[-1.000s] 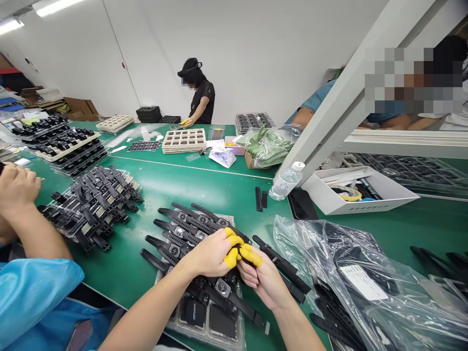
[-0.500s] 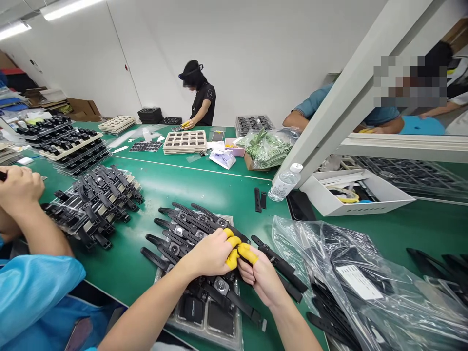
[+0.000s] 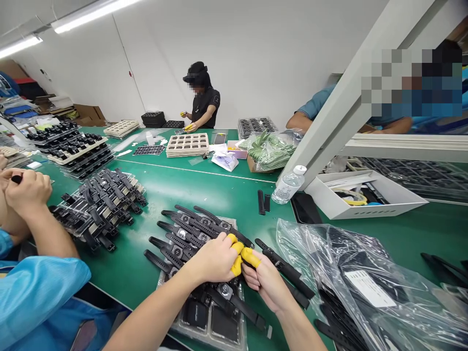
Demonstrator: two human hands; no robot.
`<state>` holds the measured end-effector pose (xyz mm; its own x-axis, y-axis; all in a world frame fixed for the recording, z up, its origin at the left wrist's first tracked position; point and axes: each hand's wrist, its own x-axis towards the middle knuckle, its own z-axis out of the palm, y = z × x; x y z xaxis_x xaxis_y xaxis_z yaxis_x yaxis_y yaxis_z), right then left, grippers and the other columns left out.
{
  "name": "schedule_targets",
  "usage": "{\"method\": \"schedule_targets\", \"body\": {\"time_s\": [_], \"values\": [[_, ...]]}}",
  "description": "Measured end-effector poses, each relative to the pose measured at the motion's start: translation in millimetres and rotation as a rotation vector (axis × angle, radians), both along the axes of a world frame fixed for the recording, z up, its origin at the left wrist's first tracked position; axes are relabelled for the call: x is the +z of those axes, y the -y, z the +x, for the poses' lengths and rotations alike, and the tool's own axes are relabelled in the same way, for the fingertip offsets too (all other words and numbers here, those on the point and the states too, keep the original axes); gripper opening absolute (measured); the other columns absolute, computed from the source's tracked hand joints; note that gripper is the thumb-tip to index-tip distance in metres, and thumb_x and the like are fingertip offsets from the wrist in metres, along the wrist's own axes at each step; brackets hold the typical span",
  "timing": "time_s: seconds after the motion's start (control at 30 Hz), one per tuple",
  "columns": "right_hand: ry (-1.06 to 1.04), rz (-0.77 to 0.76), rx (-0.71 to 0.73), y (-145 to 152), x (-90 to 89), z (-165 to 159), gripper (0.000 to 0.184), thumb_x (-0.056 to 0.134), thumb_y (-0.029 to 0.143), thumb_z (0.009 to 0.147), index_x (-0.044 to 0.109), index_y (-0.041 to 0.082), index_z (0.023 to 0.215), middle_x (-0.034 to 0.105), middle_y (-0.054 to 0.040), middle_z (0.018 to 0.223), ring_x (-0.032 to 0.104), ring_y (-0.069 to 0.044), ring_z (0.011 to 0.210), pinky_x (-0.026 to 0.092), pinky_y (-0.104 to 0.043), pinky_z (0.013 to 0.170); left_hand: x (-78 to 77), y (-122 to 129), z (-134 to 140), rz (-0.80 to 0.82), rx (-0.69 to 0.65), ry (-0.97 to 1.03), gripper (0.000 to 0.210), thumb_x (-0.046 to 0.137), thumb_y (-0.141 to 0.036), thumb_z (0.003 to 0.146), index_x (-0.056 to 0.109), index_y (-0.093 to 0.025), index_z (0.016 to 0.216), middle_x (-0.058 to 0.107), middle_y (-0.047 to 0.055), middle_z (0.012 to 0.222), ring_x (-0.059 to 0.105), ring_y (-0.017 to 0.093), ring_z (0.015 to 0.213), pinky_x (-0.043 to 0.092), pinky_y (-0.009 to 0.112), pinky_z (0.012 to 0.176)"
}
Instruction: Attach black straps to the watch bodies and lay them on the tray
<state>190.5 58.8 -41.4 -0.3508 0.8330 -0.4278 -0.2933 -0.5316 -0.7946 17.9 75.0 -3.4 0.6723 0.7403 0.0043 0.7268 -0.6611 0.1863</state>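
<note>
My left hand (image 3: 215, 258) and my right hand (image 3: 265, 278), both with yellow finger covers, meet fingertip to fingertip above a clear tray (image 3: 239, 336). Pinched between them is a black watch strap (image 3: 249, 265), mostly hidden by the fingers. Rows of black smartwatches (image 3: 183, 234) with straps spread lie across the tray under my left forearm, round sensor backs facing up. Near the front, a black square compartment (image 3: 226, 324) of the tray shows. Loose black straps (image 3: 285, 268) lie just right of my right hand.
Clear plastic bags (image 3: 340, 263) with black straps cover the right side. A water bottle (image 3: 289, 185), a white box (image 3: 369, 195) and a slanted post stand behind them. To the left, a co-worker's arm (image 3: 54, 234) is beside another watch stack (image 3: 106, 204). Another person works across the table.
The view has shifted slightly, so everything sits a little further right and lower. My hands stay pinched together at the same spot over the tray. The person opposite has raised one hand.
</note>
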Motion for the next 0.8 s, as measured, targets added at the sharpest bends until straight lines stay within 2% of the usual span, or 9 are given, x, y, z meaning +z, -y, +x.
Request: {"method": "schedule_targets", "body": {"time_s": [0.1, 0.27, 0.43, 0.53, 0.7, 0.8], "values": [[-0.014, -0.001, -0.002, 1.3, 1.8, 0.0, 0.06, 0.082, 0.069, 0.072, 0.045, 0.022, 0.074, 0.032, 0.0133, 0.048, 0.016, -0.003, 0.043, 0.015, -0.017, 0.041, -1.5, -1.0, -0.6, -0.017, 0.001, 0.05, 0.025, 0.055, -0.022, 0.092, 0.063, -0.014, 0.114, 0.065, 0.014, 0.109, 0.06, 0.029, 0.103, 0.057, 0.041, 0.092], [-0.071, 0.038, -0.034, 3.6, 2.6, -0.5, 0.06, 0.082, 0.071, 0.074, 0.048, 0.022, 0.075, 0.033, 0.013, 0.049, 0.017, -0.003, 0.043, 0.017, -0.017, 0.041, -3.7, -4.8, -4.1, -0.079, -0.006, 0.332, 0.035, 0.043, -0.02, 0.099, 0.059, -0.013, 0.129, 0.067, 0.014, 0.118, 0.062, 0.026, 0.111, 0.056, 0.04, 0.101], [-0.201, -0.011, -0.054, 2.7, 4.7, -1.7, 0.059, 0.088, 0.064, 0.069, 0.047, 0.022, 0.072, 0.032, 0.0128, 0.046, 0.018, -0.003, 0.041, 0.017, -0.018, 0.039, -2.0, -5.2, -4.0, -0.097, -0.008, 0.411, 0.037, 0.039, -0.021, 0.101, 0.058, -0.014, 0.132, 0.066, 0.014, 0.124, 0.062, 0.025, 0.117, 0.056, 0.04, 0.104], [-0.21, -0.033, -0.051, 0.9, 7.1, -0.5, 0.059, 0.089, 0.062, 0.067, 0.045, 0.022, 0.071, 0.031, 0.0132, 0.046, 0.017, -0.003, 0.041, 0.015, -0.018, 0.039, -0.8, -4.0, -2.1, -0.081, 0.004, 0.372, 0.037, 0.041, -0.02, 0.099, 0.058, -0.014, 0.132, 0.065, 0.013, 0.124, 0.061, 0.025, 0.117, 0.056, 0.038, 0.104], [0.011, -0.057, 0.033, 0.4, 8.5, 5.0, 0.053, 0.084, 0.057, 0.071, 0.044, 0.023, 0.072, 0.034, 0.013, 0.047, 0.016, -0.002, 0.043, 0.014, -0.018, 0.041, 1.2, -0.3, 1.0, -0.029, -0.021, 0.042, 0.023, 0.055, -0.025, 0.091, 0.065, -0.014, 0.109, 0.065, 0.014, 0.109, 0.059, 0.029, 0.103, 0.057, 0.043, 0.096], [0.044, -0.031, 0.042, 1.8, 8.7, 6.4, 0.051, 0.08, 0.058, 0.074, 0.044, 0.023, 0.072, 0.034, 0.0128, 0.047, 0.016, -0.003, 0.043, 0.015, -0.018, 0.042, 3.2, 0.3, 1.6, -0.027, -0.024, 0.013, 0.024, 0.055, -0.024, 0.092, 0.064, -0.013, 0.111, 0.065, 0.013, 0.109, 0.06, 0.029, 0.104, 0.056, 0.042, 0.097]]}}
